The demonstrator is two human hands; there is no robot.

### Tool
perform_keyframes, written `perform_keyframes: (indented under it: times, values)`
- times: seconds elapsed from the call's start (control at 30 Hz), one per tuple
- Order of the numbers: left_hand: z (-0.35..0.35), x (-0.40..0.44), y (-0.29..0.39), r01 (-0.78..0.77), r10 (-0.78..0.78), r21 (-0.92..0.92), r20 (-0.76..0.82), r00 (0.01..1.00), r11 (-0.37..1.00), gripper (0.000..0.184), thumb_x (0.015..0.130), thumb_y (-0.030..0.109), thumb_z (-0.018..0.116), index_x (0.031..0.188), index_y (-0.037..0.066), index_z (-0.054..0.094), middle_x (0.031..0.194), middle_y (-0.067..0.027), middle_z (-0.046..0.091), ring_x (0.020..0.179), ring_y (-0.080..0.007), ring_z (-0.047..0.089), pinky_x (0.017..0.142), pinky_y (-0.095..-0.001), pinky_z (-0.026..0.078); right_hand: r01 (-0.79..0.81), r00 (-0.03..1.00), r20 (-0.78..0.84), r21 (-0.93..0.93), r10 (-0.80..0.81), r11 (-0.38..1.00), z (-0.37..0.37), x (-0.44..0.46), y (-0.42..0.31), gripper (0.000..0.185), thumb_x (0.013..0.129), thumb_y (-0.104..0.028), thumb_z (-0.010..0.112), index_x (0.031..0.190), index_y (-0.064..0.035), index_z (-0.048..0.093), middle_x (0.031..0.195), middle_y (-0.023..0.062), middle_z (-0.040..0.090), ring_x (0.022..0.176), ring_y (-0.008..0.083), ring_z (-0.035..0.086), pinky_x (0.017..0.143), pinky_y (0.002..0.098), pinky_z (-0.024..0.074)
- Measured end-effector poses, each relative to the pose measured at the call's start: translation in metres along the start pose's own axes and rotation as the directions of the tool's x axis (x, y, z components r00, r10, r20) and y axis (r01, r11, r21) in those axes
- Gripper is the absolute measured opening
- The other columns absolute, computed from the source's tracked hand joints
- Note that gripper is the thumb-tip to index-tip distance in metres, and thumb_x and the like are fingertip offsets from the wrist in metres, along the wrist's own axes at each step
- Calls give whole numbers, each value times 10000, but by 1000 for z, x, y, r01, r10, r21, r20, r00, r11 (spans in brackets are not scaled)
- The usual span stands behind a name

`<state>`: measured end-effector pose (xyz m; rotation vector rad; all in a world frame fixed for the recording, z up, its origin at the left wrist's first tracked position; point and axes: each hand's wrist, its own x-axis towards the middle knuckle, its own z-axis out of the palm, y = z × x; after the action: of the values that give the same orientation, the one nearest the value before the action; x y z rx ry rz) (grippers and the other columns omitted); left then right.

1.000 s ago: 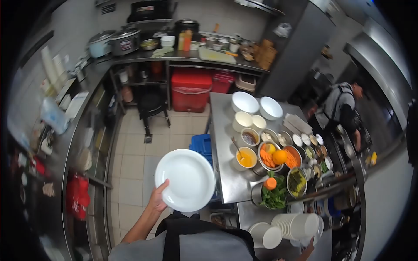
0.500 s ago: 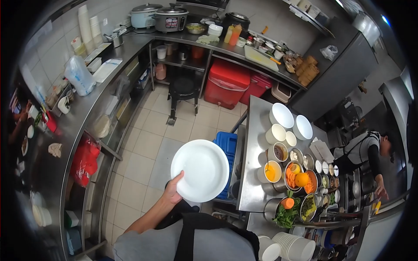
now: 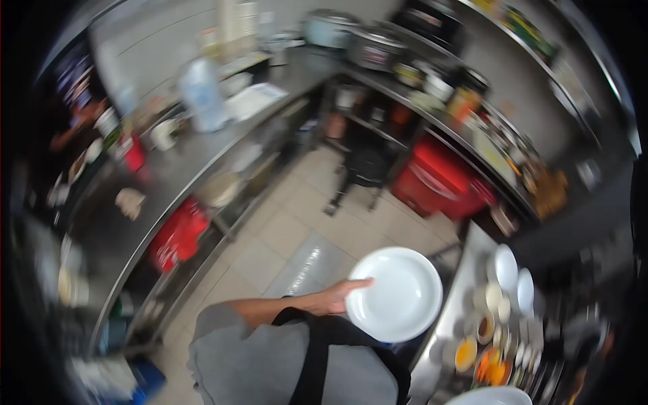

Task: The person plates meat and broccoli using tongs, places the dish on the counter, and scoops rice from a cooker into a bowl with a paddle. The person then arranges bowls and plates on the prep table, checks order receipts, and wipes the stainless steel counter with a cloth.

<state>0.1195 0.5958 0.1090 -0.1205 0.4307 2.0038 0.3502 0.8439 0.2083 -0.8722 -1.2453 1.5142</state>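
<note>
Over pale tiled floor (image 3: 246, 270), near shiny steel bench (image 3: 466, 290), holds round glossy white plate (image 3: 395, 293) by the rim in left hand (image 3: 335, 297), thumb (image 3: 362, 282) on top, other fingers hidden. Cannot tell state of right hand's fingers, out of view.

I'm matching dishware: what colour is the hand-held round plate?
The round plate is plain white; the head view shows it best.

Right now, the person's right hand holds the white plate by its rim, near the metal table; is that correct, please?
Not quite: the head view shows the person's left hand holding the white plate by its rim, near the metal table.
</note>
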Motion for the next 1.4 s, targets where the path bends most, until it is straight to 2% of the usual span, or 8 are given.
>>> perform_keyframes:
  times: [0.17,0.4,0.63,0.77,0.93,1.1,1.23,1.4]
  values:
    - [-17,-31,59,-84,99,102,-146,984,991,540,845,245,602,1272,-3,384,1224,-161,488,1104,-268,509,911,-432,443,-203,922,343,33,179,979,128,15,44,609,855,-375,545,1265,44,381,1232,213,471,1097,334,499,905,445,432]
    - [-37,-32,92,-273,265,5,-259,929,962,531,859,234,580,1308,54,360,1254,-142,470,1131,-255,487,913,-419,437,-569,617,627,-62,476,820,270,17,86,596,855,-347,553,1291,13,362,1255,183,458,1108,311,492,902,459,434]
    - [-16,6,131,-329,284,-34,-426,859,944,542,855,268,586,1320,116,353,1270,-127,451,1160,-267,456,925,-440,416,-682,419,646,-240,638,691,329,40,123,581,860,-358,553,1272,12,379,1225,193,466,1076,315,512,870,459,460]
    - [-33,51,144,-422,391,28,-439,809,906,557,825,251,626,1299,72,395,1230,-115,495,1097,-240,513,875,-394,468,-515,353,721,-382,596,767,363,59,125,582,859,-361,557,1250,36,388,1190,194,485,1040,312,530,820,453,479]
    - [-72,88,153,-514,485,89,-501,717,853,470,805,148,605,1241,38,466,1141,-105,566,995,-239,583,838,-378,492,-303,503,625,-520,597,799,406,71,137,585,833,-371,597,1197,57,431,1078,192,536,895,256,563,768,373,471]
    - [-39,93,196,-507,421,47,-625,657,861,434,795,103,592,1210,32,488,1117,-114,577,969,-246,596,814,-399,505,-194,499,612,-611,613,768,449,88,151,539,832,-338,612,1135,89,480,1020,176,571,911,220,557,776,345,462]
    - [-74,125,232,-412,414,106,-439,797,905,473,817,148,560,1251,14,429,1150,-146,549,1012,-276,570,847,-433,484,-414,447,607,-511,657,753,468,109,161,471,852,-272,598,1164,60,479,1036,147,579,904,193,563,778,315,461]
    - [-76,184,285,-173,294,308,-408,864,936,534,826,191,535,1268,-57,366,1200,-195,503,1029,-311,554,880,-431,456,-376,639,544,-395,543,838,469,136,164,346,859,-278,587,1078,-12,555,964,102,594,875,156,554,751,291,457]
